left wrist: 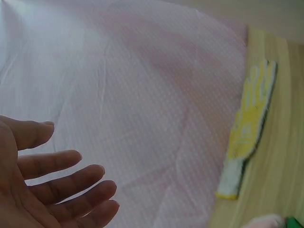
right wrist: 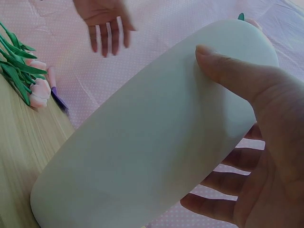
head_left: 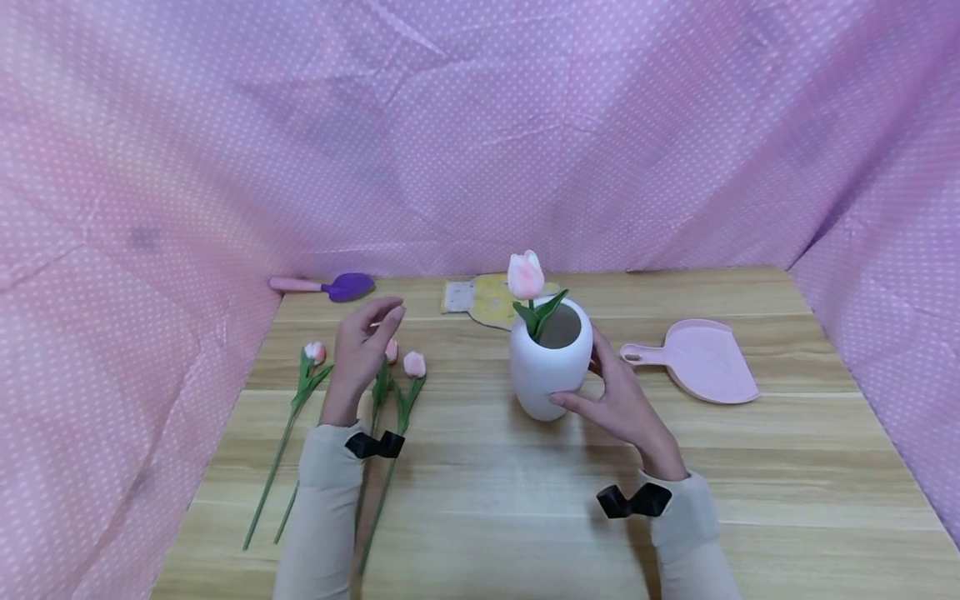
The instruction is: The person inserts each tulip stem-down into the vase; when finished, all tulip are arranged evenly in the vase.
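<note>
My right hand [head_left: 618, 400] grips the side of a white vase [head_left: 543, 375], thumb in front and fingers behind; the right wrist view also shows this hold on the vase [right wrist: 142, 123]. One pink-and-white artificial tulip [head_left: 525, 277] stands in the vase, leaning on the left of its rim, its lower stem hidden inside. My left hand [head_left: 363, 346] is raised over the tulips on the left, holding nothing. In the left wrist view the fingers of the left hand [left wrist: 61, 187] are spread and relaxed. Several more tulips [head_left: 414, 364] lie on the table, partly covered by the left arm.
A yellow-and-white work glove [head_left: 491, 300] lies behind the vase. At the back left rests a purple trowel [head_left: 348, 287] with a pink handle. A pink dustpan [head_left: 708, 362] lies right of the vase. Pink dotted cloth [head_left: 480, 150] hangs around the wooden table [head_left: 510, 533].
</note>
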`<state>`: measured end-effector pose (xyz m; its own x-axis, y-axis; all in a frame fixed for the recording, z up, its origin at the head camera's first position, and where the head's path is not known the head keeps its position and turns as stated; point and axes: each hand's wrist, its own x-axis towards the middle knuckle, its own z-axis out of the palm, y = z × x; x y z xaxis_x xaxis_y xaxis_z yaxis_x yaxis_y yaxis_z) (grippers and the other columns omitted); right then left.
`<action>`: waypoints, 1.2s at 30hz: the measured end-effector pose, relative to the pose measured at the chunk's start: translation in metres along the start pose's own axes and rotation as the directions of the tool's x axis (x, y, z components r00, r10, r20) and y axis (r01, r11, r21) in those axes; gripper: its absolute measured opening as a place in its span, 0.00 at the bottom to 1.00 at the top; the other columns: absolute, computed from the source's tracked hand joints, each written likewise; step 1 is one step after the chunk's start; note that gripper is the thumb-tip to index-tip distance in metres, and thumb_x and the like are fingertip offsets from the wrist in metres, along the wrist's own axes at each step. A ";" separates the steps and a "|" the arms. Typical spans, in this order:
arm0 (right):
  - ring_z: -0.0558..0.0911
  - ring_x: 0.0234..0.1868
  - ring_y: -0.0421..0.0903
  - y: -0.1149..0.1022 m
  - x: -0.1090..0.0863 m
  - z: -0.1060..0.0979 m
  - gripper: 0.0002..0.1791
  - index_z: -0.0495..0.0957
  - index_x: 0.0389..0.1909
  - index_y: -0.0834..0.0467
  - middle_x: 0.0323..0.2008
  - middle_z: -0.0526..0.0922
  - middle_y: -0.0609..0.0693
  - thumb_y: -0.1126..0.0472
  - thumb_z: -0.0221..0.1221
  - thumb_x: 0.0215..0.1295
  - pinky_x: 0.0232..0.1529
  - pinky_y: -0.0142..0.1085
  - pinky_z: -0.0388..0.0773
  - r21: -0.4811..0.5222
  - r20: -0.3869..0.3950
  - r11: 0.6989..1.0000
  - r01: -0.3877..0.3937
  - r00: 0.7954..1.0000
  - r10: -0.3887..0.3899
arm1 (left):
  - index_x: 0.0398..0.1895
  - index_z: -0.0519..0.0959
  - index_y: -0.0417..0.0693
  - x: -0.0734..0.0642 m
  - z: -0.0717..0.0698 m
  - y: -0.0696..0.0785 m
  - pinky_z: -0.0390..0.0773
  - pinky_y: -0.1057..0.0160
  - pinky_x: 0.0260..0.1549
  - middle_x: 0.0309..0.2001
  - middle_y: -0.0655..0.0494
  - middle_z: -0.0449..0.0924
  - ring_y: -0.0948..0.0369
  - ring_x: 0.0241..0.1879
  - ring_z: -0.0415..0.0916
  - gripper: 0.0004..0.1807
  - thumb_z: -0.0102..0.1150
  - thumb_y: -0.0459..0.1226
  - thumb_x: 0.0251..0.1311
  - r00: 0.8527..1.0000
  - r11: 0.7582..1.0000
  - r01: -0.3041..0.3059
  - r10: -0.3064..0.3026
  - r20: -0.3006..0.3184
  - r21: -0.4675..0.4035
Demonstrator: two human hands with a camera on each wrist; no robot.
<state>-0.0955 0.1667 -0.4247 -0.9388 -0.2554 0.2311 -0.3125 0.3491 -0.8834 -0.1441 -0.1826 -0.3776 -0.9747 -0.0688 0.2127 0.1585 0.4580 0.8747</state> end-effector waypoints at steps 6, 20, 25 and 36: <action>0.74 0.68 0.54 0.000 0.001 0.001 0.57 0.52 0.78 0.45 0.69 0.72 0.53 0.60 0.77 0.51 0.68 0.56 0.76 -0.003 -0.001 1.000 -0.008 1.000 0.008 | 0.56 0.80 0.35 -0.012 -0.009 -0.024 0.73 0.81 0.38 0.53 0.36 0.83 0.78 0.38 0.73 0.18 0.54 0.39 0.72 0.994 0.990 0.104 -0.107 0.035 0.090; 0.74 0.68 0.54 0.001 0.000 0.001 0.57 0.52 0.78 0.46 0.69 0.72 0.54 0.60 0.77 0.51 0.68 0.56 0.75 0.002 0.002 1.000 -0.012 1.000 0.012 | 0.55 0.79 0.35 -0.058 -0.009 -0.068 0.81 0.73 0.28 0.44 0.38 0.84 0.59 0.35 0.81 0.18 0.55 0.39 0.70 0.937 0.932 0.279 -0.317 0.146 0.233; 0.74 0.68 0.54 0.002 -0.001 0.000 0.57 0.53 0.78 0.46 0.68 0.72 0.54 0.60 0.76 0.51 0.68 0.57 0.76 0.004 0.001 1.000 -0.013 1.000 0.013 | 0.53 0.80 0.34 -0.074 -0.003 -0.073 0.79 0.72 0.26 0.42 0.39 0.84 0.60 0.32 0.79 0.16 0.58 0.37 0.68 0.932 0.922 0.278 -0.326 0.155 0.269; 0.74 0.67 0.53 0.001 -0.001 0.000 0.56 0.53 0.78 0.46 0.68 0.73 0.54 0.61 0.76 0.51 0.67 0.55 0.77 0.003 -0.001 1.000 0.002 1.000 -0.002 | 0.40 0.84 0.36 -0.100 0.007 -0.079 0.71 0.70 0.21 0.29 0.49 0.81 0.62 0.26 0.72 0.11 0.65 0.37 0.61 0.931 0.865 0.262 -0.343 0.123 0.428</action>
<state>-0.0943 0.1669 -0.4257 -0.9384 -0.2552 0.2330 -0.3137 0.3460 -0.8843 -0.0603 -0.2057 -0.4705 -0.9814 -0.1125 -0.1554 -0.1859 0.7577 0.6256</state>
